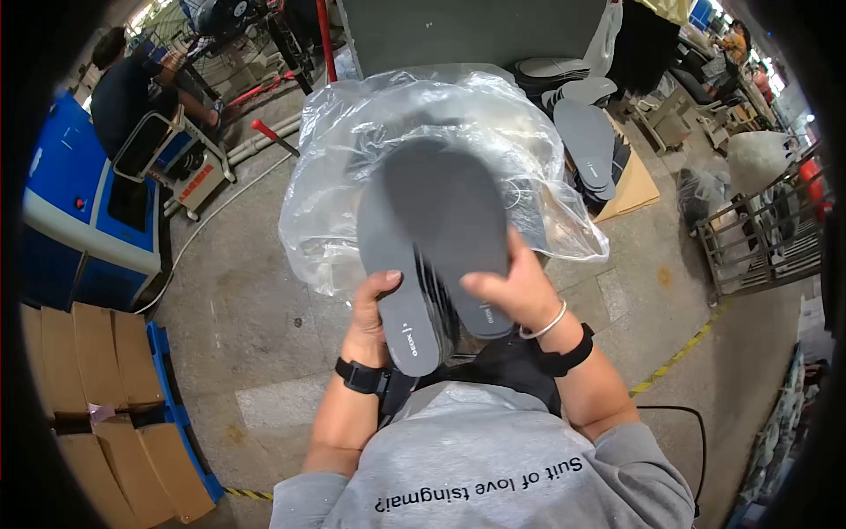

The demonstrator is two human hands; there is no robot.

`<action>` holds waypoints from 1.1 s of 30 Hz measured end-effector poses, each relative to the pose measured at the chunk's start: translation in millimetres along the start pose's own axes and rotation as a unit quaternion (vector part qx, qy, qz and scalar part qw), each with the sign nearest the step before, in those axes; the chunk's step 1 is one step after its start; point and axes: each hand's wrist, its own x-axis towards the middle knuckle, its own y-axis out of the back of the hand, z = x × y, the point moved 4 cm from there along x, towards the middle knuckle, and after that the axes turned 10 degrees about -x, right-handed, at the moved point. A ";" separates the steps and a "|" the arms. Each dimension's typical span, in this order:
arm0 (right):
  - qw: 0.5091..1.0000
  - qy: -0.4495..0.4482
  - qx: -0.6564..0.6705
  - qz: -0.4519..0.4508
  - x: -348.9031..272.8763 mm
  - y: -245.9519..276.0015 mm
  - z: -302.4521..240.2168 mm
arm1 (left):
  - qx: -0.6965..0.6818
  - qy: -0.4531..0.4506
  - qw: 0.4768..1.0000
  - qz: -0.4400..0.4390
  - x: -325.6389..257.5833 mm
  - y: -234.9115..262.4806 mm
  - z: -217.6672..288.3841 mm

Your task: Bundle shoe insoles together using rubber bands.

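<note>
A fanned stack of dark grey shoe insoles (441, 198) is held up in front of my body, heels toward me. On its left side my left hand (372, 304) grips the heel part, thumb on top. My right hand (520, 286) is closed round the right-hand insoles, its thumb lying across the upper face. The fingers beneath are mostly hidden. Behind the stack, a big clear plastic bag (326, 185) spreads open, and its contents are hard to make out through the crumpled film.
More grey insoles (583, 141) are piled on cardboard (639, 181) at the right of the bag. Brown cartons (97, 361) stand on a blue pallet at the left. A metal rack (762, 251) is at the right. A person (132, 93) sits beside machinery at the far left.
</note>
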 end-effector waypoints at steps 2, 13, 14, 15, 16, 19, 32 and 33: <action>0.963 -0.129 0.236 -0.001 -1.5 17.7 16.0 | 0.051 0.033 0.998 -0.005 1.3 -6.7 5.8; 0.873 -0.194 0.445 0.048 -21.4 35.1 92.6 | 0.027 0.016 0.998 -0.054 -5.9 -30.1 2.6; 0.872 -0.193 0.448 0.046 -20.5 35.5 94.4 | 0.019 0.012 0.998 -0.055 -5.9 -29.7 3.9; 0.878 -0.194 0.434 0.058 -19.5 37.3 97.8 | 0.022 0.008 0.998 -0.053 -6.8 -30.7 4.5; 0.884 -0.194 0.420 0.070 -18.5 38.8 99.3 | 0.003 0.016 0.998 -0.055 -8.1 -32.8 3.3; 0.887 -0.206 0.406 0.081 -20.7 38.6 86.9 | -0.002 0.011 0.999 -0.041 -8.4 -27.9 3.6; 0.963 -0.112 0.228 0.094 -14.6 44.9 42.3 | 0.206 0.090 0.974 -0.001 1.8 -17.3 5.0; 0.981 -0.047 0.136 0.128 -12.7 47.9 27.9 | 0.214 0.102 0.972 -0.003 1.3 -18.3 3.4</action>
